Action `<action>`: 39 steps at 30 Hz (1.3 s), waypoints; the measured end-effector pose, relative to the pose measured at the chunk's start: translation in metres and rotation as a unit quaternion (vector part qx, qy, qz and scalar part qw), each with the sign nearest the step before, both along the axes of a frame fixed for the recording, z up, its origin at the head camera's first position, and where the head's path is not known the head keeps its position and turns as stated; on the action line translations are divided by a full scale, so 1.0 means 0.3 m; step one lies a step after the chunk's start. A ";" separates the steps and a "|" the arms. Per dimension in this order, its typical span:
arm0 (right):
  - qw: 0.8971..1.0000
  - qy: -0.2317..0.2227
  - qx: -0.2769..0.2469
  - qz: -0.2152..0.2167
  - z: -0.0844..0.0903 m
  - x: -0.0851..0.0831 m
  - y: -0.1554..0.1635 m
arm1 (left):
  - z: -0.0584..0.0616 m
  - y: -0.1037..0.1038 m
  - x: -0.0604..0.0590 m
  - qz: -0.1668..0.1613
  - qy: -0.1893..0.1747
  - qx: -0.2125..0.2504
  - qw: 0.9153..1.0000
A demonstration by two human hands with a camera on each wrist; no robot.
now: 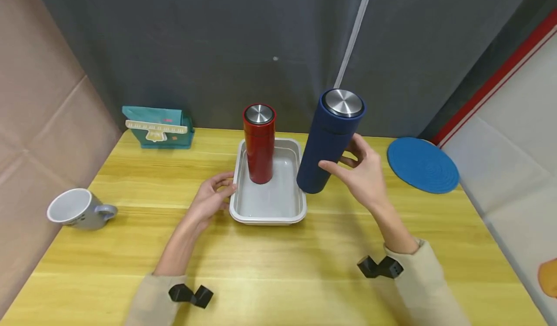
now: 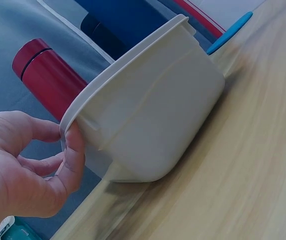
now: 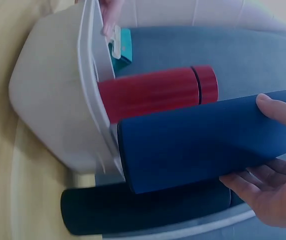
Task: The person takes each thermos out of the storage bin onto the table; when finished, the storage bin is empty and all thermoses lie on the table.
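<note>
My right hand (image 1: 363, 171) grips a dark blue thermos bottle (image 1: 324, 147) with a steel-topped lid. The bottle is tilted, its base beside the right rim of a pale grey plastic basin (image 1: 267, 219). My left hand (image 1: 211, 198) pinches the basin's left rim between thumb and fingers, as the left wrist view shows. A red thermos bottle (image 1: 260, 147) stands upright inside the basin, towards its back left. In the right wrist view a dark bottle (image 3: 143, 212) appears beyond the blue one; the head view hides it behind the blue bottle.
A grey-blue mug (image 1: 80, 210) sits at the table's left edge. Behind it is a teal bag (image 1: 167, 140) closed with a cream clip. A round blue mat (image 1: 423, 165) lies at the back right. Grey cloth (image 1: 196, 50) hangs along the back edge.
</note>
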State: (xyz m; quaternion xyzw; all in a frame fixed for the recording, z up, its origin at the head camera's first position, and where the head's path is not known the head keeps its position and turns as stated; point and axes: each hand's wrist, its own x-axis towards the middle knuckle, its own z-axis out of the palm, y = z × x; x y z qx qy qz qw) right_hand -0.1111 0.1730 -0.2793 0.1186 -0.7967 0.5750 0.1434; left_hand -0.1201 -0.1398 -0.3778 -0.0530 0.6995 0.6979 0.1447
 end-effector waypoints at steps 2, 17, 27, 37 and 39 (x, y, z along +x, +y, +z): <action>1.000 0.005 0.001 -0.003 -0.005 0.001 0.018 | 0.001 0.000 0.000 0.001 0.000 0.001 1.000; 0.996 -0.014 0.035 -0.076 -0.062 -0.011 0.159 | 0.006 0.001 -0.002 0.003 0.000 -0.006 1.000; 0.989 -0.058 0.062 -0.123 -0.133 -0.076 0.245 | 0.000 0.003 -0.001 0.003 0.001 -0.004 1.000; 0.988 -0.084 0.062 -0.115 -0.202 -0.173 0.273 | 0.001 0.004 0.003 0.002 -0.005 -0.010 1.000; 0.988 -0.086 0.063 -0.116 -0.209 -0.186 0.272 | 0.001 0.005 0.001 0.000 -0.005 -0.011 1.000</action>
